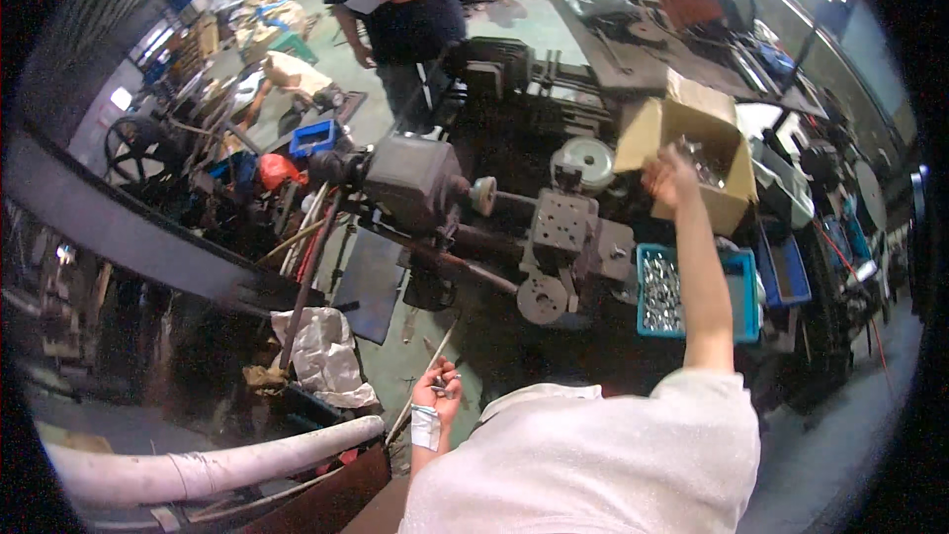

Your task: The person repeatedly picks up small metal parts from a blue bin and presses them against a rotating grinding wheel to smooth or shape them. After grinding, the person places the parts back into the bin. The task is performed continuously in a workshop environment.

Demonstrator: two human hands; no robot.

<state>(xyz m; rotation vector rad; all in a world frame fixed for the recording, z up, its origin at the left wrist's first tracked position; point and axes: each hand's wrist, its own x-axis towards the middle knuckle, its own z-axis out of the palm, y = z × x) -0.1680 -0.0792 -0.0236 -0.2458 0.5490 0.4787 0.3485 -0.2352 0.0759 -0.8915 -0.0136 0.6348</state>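
Smooth greenish floor (519, 18) — blurred right hand (670, 178) at flared cardboard box (730, 210), grip unreadable; left hand (438, 386) loosely curled — contents unclear

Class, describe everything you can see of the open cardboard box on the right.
The cardboard box is tan, plain-sided and open at the top, with flaps showing at its left and far sides. It sits beyond the turquoise tray, turned slightly. Small shiny metal pieces lie inside. The person's right hand, blurred, is at its near left edge; whether it touches the cardboard cannot be told. What the box rests on is hidden.
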